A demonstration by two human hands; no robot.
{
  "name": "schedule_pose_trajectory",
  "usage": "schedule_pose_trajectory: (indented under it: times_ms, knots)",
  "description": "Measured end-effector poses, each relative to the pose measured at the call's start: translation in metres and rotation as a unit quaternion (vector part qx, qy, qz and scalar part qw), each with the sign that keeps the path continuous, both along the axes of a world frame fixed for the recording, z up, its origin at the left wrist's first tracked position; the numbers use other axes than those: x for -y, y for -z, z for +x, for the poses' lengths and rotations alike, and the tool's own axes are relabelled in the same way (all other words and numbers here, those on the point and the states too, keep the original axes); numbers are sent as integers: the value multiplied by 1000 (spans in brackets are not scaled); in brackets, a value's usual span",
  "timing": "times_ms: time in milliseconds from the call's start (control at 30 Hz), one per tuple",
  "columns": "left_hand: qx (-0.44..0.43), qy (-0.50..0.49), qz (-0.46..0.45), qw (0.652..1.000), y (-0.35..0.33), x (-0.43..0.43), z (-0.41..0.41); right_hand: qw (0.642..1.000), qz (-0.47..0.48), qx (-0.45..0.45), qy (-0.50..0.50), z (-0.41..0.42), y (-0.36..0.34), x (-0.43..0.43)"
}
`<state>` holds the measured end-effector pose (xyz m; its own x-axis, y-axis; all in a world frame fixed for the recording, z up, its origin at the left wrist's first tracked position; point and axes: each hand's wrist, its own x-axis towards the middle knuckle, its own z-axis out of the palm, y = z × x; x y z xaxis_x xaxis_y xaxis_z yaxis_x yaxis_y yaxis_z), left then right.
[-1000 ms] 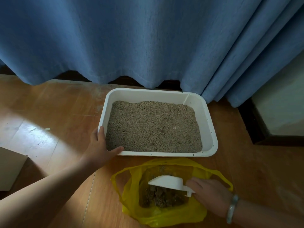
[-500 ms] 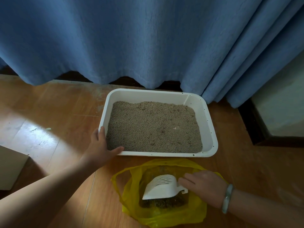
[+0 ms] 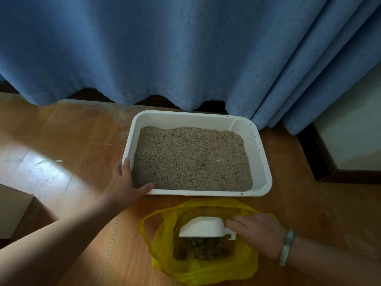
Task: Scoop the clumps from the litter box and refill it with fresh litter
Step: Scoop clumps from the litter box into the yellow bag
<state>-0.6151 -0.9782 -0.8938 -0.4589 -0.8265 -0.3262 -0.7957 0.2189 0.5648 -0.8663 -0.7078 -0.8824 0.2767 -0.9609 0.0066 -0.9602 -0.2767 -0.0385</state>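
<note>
A white litter box (image 3: 260, 153) holding grey-brown litter (image 3: 191, 159) stands on the wooden floor in front of a blue curtain. My left hand (image 3: 124, 182) grips its near left corner, thumb along the front rim. In front of the box lies an open yellow plastic bag (image 3: 198, 265) with dark clumps (image 3: 201, 247) inside. My right hand (image 3: 257, 234) holds the handle of a white scoop (image 3: 201, 227), which is turned bottom up over the bag's opening, just above the clumps.
The blue curtain (image 3: 185, 50) hangs right behind the box. A dark-framed pale panel (image 3: 350, 131) stands at the right. A cardboard piece (image 3: 12, 211) lies at the far left on the wooden floor (image 3: 61, 141).
The scoop tilted down into the bag half a second ago and has now rolled bottom up over the clumps. My left hand has stayed on the box corner.
</note>
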Motion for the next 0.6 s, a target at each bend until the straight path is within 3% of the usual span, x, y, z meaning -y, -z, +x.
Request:
schedule_pose_trajectory:
  times_ms: [100,167,267,433,500,600]
  knots:
    - [2,1,-2,1000,0,0,-1,990,83,73,90,4,-7,2]
    - [3,3,-5,1000,-1,0,-1,952,187,162,178,6,-14,4]
    - [7,6,-9,1000,-2,-1,0,932,204,227,195,10,-16,6]
    - [7,8,-8,1000,-3,-1,-1,920,236,242,200,6,-27,15]
    - [7,10,-7,1000,-3,-2,-1,889,263,298,227,3,-37,23]
    - [8,8,-10,1000,-2,-1,-1,807,304,423,280,-4,-48,40]
